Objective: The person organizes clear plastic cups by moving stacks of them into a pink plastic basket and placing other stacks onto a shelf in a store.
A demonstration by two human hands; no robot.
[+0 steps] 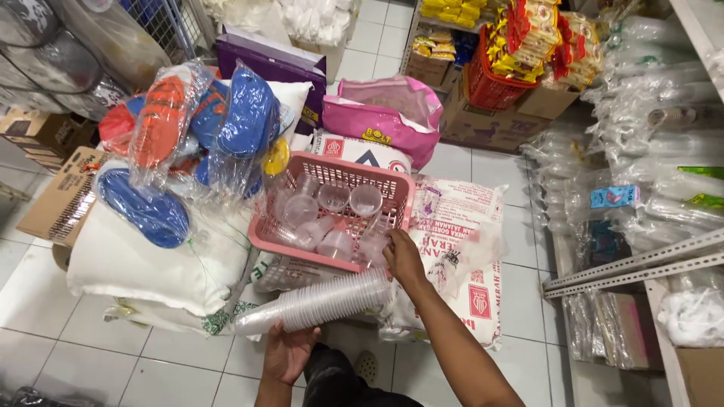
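My left hand (pixel 286 351) holds a long stack of clear plastic cups (pixel 317 303) from below, lying sideways. My right hand (pixel 402 255) grips the stack's top end, right at the front rim of a pink plastic basket (pixel 392 185). Several loose clear cups (pixel 332 215) lie inside the basket. The basket rests on white printed sacks (pixel 467 249).
Blue and orange sandals in clear bags (pixel 196 128) lie on a white sack at left. A pink bag (pixel 385 113) and a red basket of packets (pixel 498 83) stand behind. A metal shelf (pixel 641 264) with bagged plastic goods lines the right. Cardboard boxes (pixel 56 200) sit at left.
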